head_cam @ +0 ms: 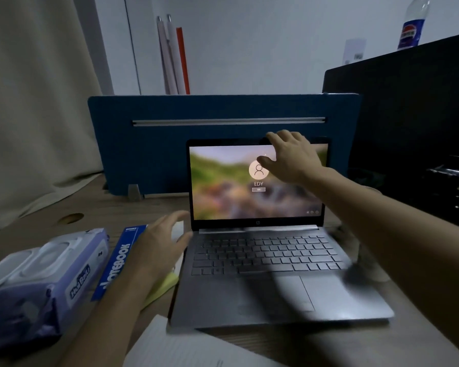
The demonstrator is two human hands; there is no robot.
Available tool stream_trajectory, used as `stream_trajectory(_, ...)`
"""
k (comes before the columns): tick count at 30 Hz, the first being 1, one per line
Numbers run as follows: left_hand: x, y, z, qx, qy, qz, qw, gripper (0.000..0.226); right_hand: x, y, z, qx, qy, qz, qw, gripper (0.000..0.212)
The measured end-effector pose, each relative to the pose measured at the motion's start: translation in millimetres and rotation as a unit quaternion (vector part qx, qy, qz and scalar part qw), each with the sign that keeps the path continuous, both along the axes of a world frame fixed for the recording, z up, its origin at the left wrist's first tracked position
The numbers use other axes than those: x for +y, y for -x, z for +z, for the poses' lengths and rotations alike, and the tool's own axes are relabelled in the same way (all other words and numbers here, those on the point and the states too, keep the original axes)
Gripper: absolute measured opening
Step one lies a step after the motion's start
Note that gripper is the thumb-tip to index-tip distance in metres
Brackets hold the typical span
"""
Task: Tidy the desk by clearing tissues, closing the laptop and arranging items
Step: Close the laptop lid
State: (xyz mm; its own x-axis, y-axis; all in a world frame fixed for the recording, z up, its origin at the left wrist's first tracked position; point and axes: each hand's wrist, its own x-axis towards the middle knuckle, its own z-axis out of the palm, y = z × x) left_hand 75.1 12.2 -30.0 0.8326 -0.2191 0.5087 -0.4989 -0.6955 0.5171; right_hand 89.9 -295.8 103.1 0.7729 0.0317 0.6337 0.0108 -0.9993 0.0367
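A grey laptop (263, 260) stands open in the middle of the desk, its lit screen (223, 186) showing a login page. My right hand (292, 157) reaches over the keyboard and rests on the top edge of the lid, fingers over the bezel and thumb in front of the screen. My left hand (159, 242) hovers with spread fingers at the laptop's left side, over a blue notebook (117, 263) and a yellow sticky pad (164, 286). It holds nothing. A purple pack of wet wipes (45, 279) lies at the left.
A blue desk divider (149, 154) stands behind the laptop. A dark monitor (408, 128) fills the right side, with a drink bottle (412, 25) behind it. White paper (175, 345) lies at the near edge. A curtain (32, 102) hangs at the left.
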Motion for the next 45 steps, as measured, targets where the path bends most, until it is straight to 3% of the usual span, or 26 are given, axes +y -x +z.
stream_trajectory(6,8,6,15,-0.004,0.024,0.011,1.000,0.077,7,61,-12,-0.045,0.034,0.018,0.998,0.062)
stream_trajectory(10,9,19,14,0.002,0.089,-0.010,0.996,0.080,11,101,-26,-0.071,0.046,0.034,0.996,0.059)
stream_trajectory(16,-4,46,16,-0.010,0.114,-0.060,0.992,0.086,20,142,-55,-0.113,0.038,0.048,0.992,0.053)
stream_trajectory(21,-2,61,28,-0.028,0.135,-0.082,0.987,0.076,23,165,-76,-0.116,0.044,0.061,0.990,0.056)
stream_trajectory(27,2,82,33,-0.081,0.062,-0.087,0.991,0.048,22,181,-101,-0.110,0.055,0.061,0.991,0.063)
stream_trajectory(32,2,92,32,-0.108,0.065,-0.097,0.987,0.031,28,191,-115,-0.118,0.053,0.053,0.990,0.061)
stream_trajectory(36,1,98,28,-0.105,0.050,-0.110,0.987,0.041,28,201,-125,-0.098,0.050,0.074,0.991,0.057)
stream_trajectory(41,-3,110,11,-0.070,-0.080,-0.115,0.988,0.059,24,214,-147,0.001,0.045,0.095,0.994,0.056)
stream_trajectory(45,-3,113,6,-0.029,-0.128,-0.115,0.985,0.068,20,218,-150,0.041,0.035,0.114,0.992,0.057)
